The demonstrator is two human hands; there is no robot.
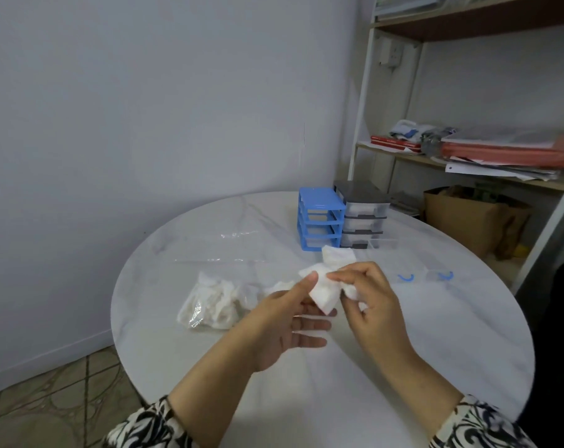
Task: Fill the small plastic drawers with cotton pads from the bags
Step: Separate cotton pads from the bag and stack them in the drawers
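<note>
Patterned sleeves (151, 425) lie nearest the camera, and from them both hands reach over the white round table (435, 334). A small bunch of cotton pads (322, 292) is held in the air between them: it is pinched by the thumb and fingers of the left hand (293, 321), whose lower fingers are spread loose, and the grip of the right hand (368, 295) is closed on the other end, with a further pad tucked under its curled fingers. Just left of the hands a clear bag (209, 302) of more pads rests on the table. Beyond stand the blue drawer unit (321, 218) and the grey drawer unit (363, 215), touching side by side; a clear drawer (384, 243) lies pulled out beside the grey one. The pads should probably be squared into a flat stack before being carried there, so that none are shed on the way
</note>
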